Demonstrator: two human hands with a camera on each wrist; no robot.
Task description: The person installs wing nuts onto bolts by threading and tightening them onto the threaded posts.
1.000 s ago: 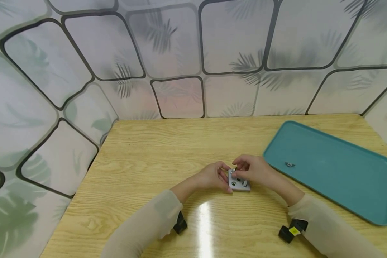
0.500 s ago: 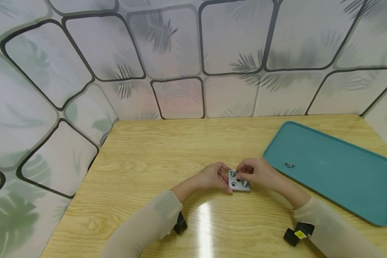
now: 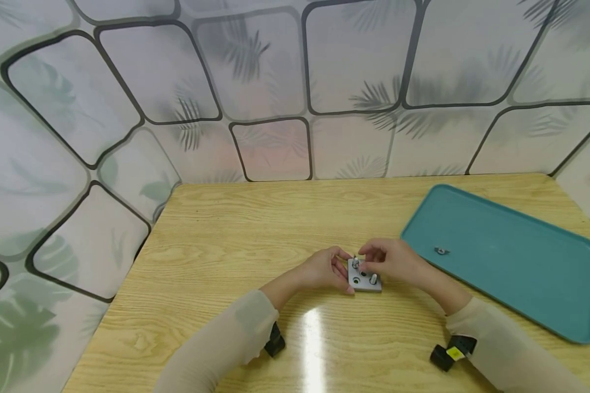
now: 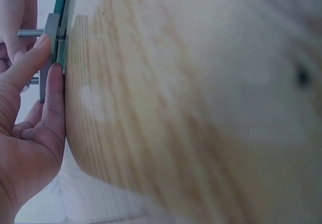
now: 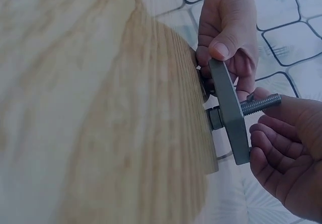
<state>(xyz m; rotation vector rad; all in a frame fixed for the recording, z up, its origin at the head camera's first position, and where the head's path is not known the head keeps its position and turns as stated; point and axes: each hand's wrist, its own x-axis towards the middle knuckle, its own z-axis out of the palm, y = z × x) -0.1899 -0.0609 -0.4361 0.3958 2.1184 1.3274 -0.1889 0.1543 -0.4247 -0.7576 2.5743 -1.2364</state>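
A small grey metal plate stands just above or on the table, gripped at its left edge by my left hand, thumb on one face and fingers on the other in the left wrist view. Two threaded bolts pass through it: a near-right bolt, whose head shows under the plate in the right wrist view, and a far-left one. On the far-left bolt sits a small wing nut, partly hidden. My right hand pinches at this nut with thumb and forefinger; its other fingers are curled.
A teal tray lies at the right of the wooden table, with one loose wing nut near its left edge. Patterned wall covering rises behind the table.
My right hand shifted slightly right off the far-left bolt, then came a little back toward it. The wing nut there has turned. My left hand and the plate stay still.
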